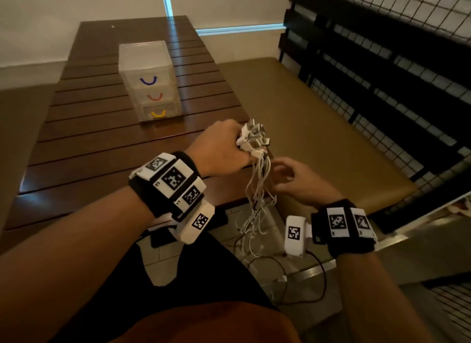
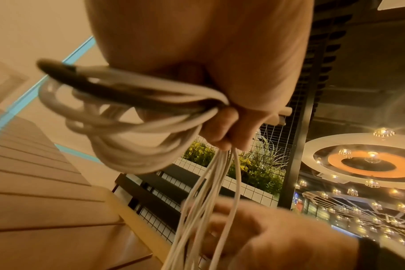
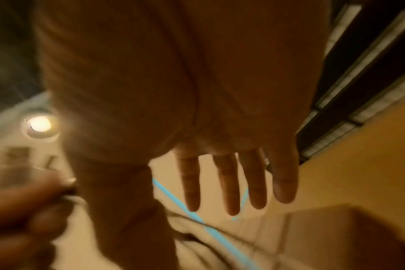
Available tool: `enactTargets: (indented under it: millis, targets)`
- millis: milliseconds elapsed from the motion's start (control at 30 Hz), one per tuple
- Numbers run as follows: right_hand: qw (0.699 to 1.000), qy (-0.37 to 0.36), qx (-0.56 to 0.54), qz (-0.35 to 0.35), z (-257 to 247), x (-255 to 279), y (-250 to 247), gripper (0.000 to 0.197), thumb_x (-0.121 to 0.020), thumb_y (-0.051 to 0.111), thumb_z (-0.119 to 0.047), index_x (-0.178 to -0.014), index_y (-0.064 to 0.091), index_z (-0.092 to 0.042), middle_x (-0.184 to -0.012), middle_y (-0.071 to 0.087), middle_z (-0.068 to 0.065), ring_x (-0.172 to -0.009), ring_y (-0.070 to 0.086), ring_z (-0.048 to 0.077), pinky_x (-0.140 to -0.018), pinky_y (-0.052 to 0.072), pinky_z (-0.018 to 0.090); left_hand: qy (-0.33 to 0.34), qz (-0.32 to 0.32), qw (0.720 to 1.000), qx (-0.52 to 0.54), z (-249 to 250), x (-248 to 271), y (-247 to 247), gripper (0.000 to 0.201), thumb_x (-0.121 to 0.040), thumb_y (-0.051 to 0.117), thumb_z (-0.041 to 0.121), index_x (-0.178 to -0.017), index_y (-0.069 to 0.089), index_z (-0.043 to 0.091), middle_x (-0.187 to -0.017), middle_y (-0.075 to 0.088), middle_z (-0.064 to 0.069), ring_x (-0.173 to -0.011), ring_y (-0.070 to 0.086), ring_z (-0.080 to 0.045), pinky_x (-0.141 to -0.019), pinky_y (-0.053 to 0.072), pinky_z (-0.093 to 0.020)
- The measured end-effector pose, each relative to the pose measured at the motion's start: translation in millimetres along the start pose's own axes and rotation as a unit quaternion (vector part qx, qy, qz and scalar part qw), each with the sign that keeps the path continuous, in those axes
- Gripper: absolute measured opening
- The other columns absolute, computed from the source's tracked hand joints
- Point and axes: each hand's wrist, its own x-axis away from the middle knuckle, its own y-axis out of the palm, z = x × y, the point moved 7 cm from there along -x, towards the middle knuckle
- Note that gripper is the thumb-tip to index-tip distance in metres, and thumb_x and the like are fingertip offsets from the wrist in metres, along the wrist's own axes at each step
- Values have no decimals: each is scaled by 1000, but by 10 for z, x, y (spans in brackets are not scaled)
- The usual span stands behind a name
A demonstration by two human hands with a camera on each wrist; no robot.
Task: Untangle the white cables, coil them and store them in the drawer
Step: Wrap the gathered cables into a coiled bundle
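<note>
My left hand (image 1: pixel 224 148) grips a bundle of white cables (image 1: pixel 257 189) just past the table's near right corner. Several plug ends (image 1: pixel 253 138) stick out above its fist and the strands hang down toward the floor. In the left wrist view the cables (image 2: pixel 136 131) loop out of the closed fingers (image 2: pixel 227 127) and trail downward. My right hand (image 1: pixel 288 177) hovers beside the hanging strands, a little lower. Its fingers (image 3: pixel 231 182) are straight and spread in the right wrist view, holding nothing. A clear three-drawer unit (image 1: pixel 150 82) with blue, red and yellow handles stands shut on the table.
The dark slatted wooden table (image 1: pixel 89 143) stretches ahead on the left. A tan padded bench (image 1: pixel 318 118) lies to the right, backed by a black wire-grid railing (image 1: pixel 395 74). Dark thin wires (image 1: pixel 293 279) lie on the tiled floor below the hands.
</note>
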Motion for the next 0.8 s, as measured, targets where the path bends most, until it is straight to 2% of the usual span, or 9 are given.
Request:
enactTargets:
  millis: [100,200,300,433,533,600,667,733,800]
  targets:
    - [989,-106,-100,-25,-513,71,193,56,-73,77,5,-116,56,-22,-104,63,-12,-92,62,-4,-80,52,16,0,-15,1000,19,-8,-11,83,31,-82,65,35,-66,61,10,-63,63,-3,-62,61,-21,-60,50,-45]
    - [973,-139,-177,53,-534,4,341,12,-82,73,-11,-82,62,-17,-78,62,-4,-73,59,12,-69,49,29,6,-6,998,55,-55,-12,51,26,-77,64,30,-62,59,9,-60,63,-5,-61,60,-27,-58,49,-46]
    - [977,-61,-169,114,-48,-132,441,36,-90,64,-33,-64,49,-12,-60,47,7,-57,45,17,-57,41,30,43,24,996,78,25,38,-44,26,-79,61,36,-67,65,13,-65,66,-1,-63,62,-21,-61,51,-42]
    - [986,55,-101,123,772,-114,595,38,-94,61,-27,-64,52,-5,-58,47,10,-55,44,19,-56,38,30,78,1,996,44,313,108,111,35,-75,50,43,-66,65,13,-61,63,0,-59,59,-20,-59,49,-40]
    - [982,134,-67,116,1265,-27,582,34,-93,62,-28,-71,60,-1,-65,55,9,-59,50,19,-58,41,29,68,-18,996,48,378,100,300,44,-69,42,51,-68,67,15,-63,64,2,-61,61,-18,-60,50,-39]
    - [982,153,-26,106,1462,-1,504,27,-90,65,-29,-69,57,-15,-68,58,2,-63,52,15,-61,40,28,52,-39,997,40,332,69,431,36,-75,49,44,-69,66,13,-63,64,1,-61,61,-19,-60,51,-43]
    - [981,186,25,51,1638,3,458,15,-81,75,-29,-86,62,-25,-87,65,-2,-83,61,17,-74,49,32,25,-42,999,24,261,39,558,27,-80,60,35,-66,63,12,-61,63,-2,-58,60,-21,-56,50,-44]
    - [973,220,67,5,1852,11,388,69,-66,86,-26,-125,52,-27,-119,61,0,-109,59,24,-90,51,44,-3,-48,999,2,233,65,705,27,-81,67,36,-64,63,15,-60,63,0,-57,61,-17,-54,53,-40]
    - [971,229,59,21,1629,106,235,106,-58,88,-24,-143,27,-38,-139,48,3,-122,52,31,-93,50,53,-28,-41,999,17,191,91,804,30,-78,71,45,-62,63,21,-60,64,6,-58,61,-7,-55,52,-29]
